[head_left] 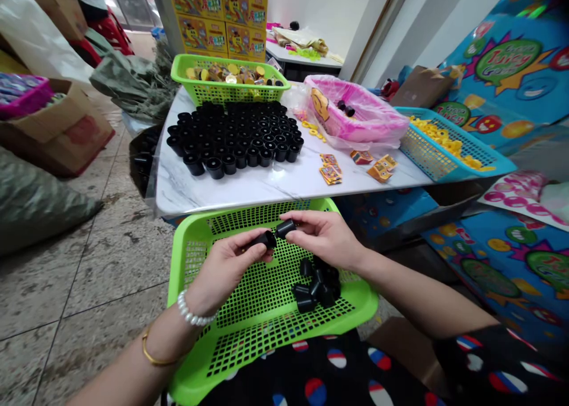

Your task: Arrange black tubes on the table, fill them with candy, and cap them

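Note:
Over a green plastic basket [178, 258], my left hand [226, 264] pinches a black plastic cup [267, 239] with its open mouth turned to the right. My right hand [322, 234] holds a second black plastic piece [284, 228], cup-shaped, with its narrow end close to that mouth. Whether the two pieces touch I cannot tell. Below my right hand, a heap of loose black cups [315, 287] lies in the basket's right part. On the table [182, 189] ahead, many black cups [240, 136] stand packed in rows.
Behind the rows sits a green basket [186, 74] of gold-coloured pieces. A pink basket [368, 127] lined with plastic and a blue basket [444, 163] of yellow parts stand to the right. Small printed packets [329, 172] lie near the table's front edge. A carton [57, 127] is on the left floor.

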### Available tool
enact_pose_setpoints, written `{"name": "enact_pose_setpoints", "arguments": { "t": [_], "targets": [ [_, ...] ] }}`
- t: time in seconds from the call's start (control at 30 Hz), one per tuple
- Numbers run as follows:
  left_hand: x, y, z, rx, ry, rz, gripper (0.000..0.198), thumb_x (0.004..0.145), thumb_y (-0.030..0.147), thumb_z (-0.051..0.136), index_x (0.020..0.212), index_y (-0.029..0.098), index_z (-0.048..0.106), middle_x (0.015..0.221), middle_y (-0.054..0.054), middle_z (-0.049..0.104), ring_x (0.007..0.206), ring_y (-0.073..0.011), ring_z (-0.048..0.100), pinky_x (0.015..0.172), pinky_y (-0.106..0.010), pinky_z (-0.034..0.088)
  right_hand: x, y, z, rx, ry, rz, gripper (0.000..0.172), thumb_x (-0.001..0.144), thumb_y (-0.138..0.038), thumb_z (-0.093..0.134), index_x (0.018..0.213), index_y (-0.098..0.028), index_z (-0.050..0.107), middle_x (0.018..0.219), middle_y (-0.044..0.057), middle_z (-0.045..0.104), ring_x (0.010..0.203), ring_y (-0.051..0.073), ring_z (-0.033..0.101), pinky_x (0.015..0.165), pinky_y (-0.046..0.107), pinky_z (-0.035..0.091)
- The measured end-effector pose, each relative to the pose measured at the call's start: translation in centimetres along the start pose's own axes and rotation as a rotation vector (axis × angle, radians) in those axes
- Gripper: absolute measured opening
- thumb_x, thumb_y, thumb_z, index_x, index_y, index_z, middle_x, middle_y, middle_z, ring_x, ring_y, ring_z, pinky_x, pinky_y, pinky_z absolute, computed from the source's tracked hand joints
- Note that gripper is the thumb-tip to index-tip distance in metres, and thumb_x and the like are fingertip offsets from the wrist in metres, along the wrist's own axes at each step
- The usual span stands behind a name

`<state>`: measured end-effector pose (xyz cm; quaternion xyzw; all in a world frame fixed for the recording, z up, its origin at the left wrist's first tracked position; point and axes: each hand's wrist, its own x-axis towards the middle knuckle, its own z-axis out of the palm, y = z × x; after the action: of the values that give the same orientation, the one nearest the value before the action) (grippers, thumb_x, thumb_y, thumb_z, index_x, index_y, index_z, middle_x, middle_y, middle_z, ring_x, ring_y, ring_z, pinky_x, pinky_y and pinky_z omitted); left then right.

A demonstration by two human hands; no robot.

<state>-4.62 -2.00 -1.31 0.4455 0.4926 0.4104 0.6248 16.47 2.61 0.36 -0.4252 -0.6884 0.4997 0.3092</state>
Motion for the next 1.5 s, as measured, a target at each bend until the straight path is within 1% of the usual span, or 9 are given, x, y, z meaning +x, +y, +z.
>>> {"name": "enact_pose_setpoints", "arguments": {
  "t": [0.27,0.47,0.57,0.7,0.87,0.97,1.13,1.33,1.5],
  "targets": [
    [0.1,-0.1,0.3,0.047,-0.010,0.017,0.031,0.079,0.030,0.071,0.109,0.020,0.072,0.095,-0.006,0.075,0.081,-0.0200,0.068,0.086,-0.040,0.053,-0.2,0.0,1.1,-0.314,-0.032,-0.229,0.029,0.085,-0.029,0.064,0.113,-0.020,0.071,0.103,0.005,0.075,0.089,0.018,0.071,0.084,0.034,0.057],
    [0.1,-1.1,1.1,-0.042,-0.079,0.017,0.036,0.082,0.026,0.066,0.117,0.020,0.064,0.111,-0.008,0.068,0.099,-0.0215,0.063,0.088,-0.036,0.052,-0.6,0.2,1.1,-0.581,-0.325,-0.307,0.056,0.096,-0.043,0.049,0.146,-0.017,0.042,0.145,0.017,0.048,0.131,0.027,0.048,0.106,0.050,0.042],
    [0.1,-1.4,1.1,-0.088,-0.087,-0.027,0.034,0.082,0.021,0.059,0.116,0.018,0.059,0.090,-0.006,0.067,0.084,-0.0197,0.063,0.082,-0.037,0.051,-0.2,0.1,-0.6,-0.638,-0.365,-0.268,0.054,0.097,-0.039,0.050,0.146,-0.019,0.040,0.133,0.012,0.059,0.118,0.023,0.056,0.100,0.043,0.046],
    [0.2,-0.9,1.0,-0.009,-0.125,-0.062,0.019,0.088,0.034,0.056,0.096,0.018,0.060,0.075,-0.002,0.059,0.072,-0.0178,0.057,0.068,-0.032,0.047,0.1,0.9,-2.5,-0.911,-0.472,-0.356,0.029,0.089,-0.018,0.058,0.117,-0.017,0.067,0.105,0.009,0.071,0.096,0.023,0.059,0.091,0.041,0.045],
    [0.4,-0.2,1.3,0.287,-0.067,0.033,0.025,0.090,0.035,0.052,0.070,0.021,0.057,0.069,0.000,0.054,0.069,-0.0171,0.050,0.067,-0.030,0.040,-0.4,3.1,-1.2,-1.044,-0.712,-0.340,0.009,0.080,-0.009,0.062,0.080,-0.014,0.070,0.078,0.009,0.066,0.079,0.021,0.056,0.078,0.037,0.047],
    [0.4,-0.4,1.4,0.371,-0.049,0.055,0.028,0.092,0.031,0.044,0.068,0.021,0.054,0.070,0.000,0.055,0.069,-0.0172,0.050,0.067,-0.029,0.039,-0.1,3.1,-0.6,-0.809,-0.546,-0.203,0.010,0.077,-0.014,0.066,0.087,-0.015,0.066,0.084,0.007,0.066,0.081,0.019,0.059,0.075,0.034,0.049],
    [0.4,-1.0,1.8,0.409,-0.079,0.094,0.026,0.091,0.043,0.054,0.105,0.021,0.055,0.075,0.001,0.058,0.070,-0.0172,0.053,0.064,-0.029,0.041,-0.2,0.8,-0.2,0.081,-0.265,0.057,0.016,0.088,-0.030,0.061,0.093,-0.016,0.063,0.084,0.000,0.066,0.074,0.012,0.065,0.070,0.028,0.056],
    [0.3,-1.2,1.9,0.432,-0.108,0.233,0.040,0.080,0.043,0.070,0.110,0.020,0.057,0.094,-0.003,0.060,0.087,-0.0192,0.057,0.079,-0.031,0.044,-0.9,0.5,1.2,0.366,-0.107,0.200,0.019,0.079,-0.032,0.072,0.078,-0.016,0.062,0.074,-0.002,0.065,0.069,0.012,0.065,0.066,0.030,0.060],
    [0.0,-1.1,1.6,0.483,0.032,0.365,0.048,0.071,0.039,0.081,0.110,0.021,0.059,0.096,-0.002,0.062,0.091,-0.0188,0.058,0.083,-0.030,0.045,-0.4,1.3,2.2,0.537,-0.065,0.424,0.026,0.085,-0.038,0.068,0.077,-0.018,0.053,0.070,-0.002,0.062,0.062,0.010,0.063,0.063,0.027,0.059]
  ]
}}
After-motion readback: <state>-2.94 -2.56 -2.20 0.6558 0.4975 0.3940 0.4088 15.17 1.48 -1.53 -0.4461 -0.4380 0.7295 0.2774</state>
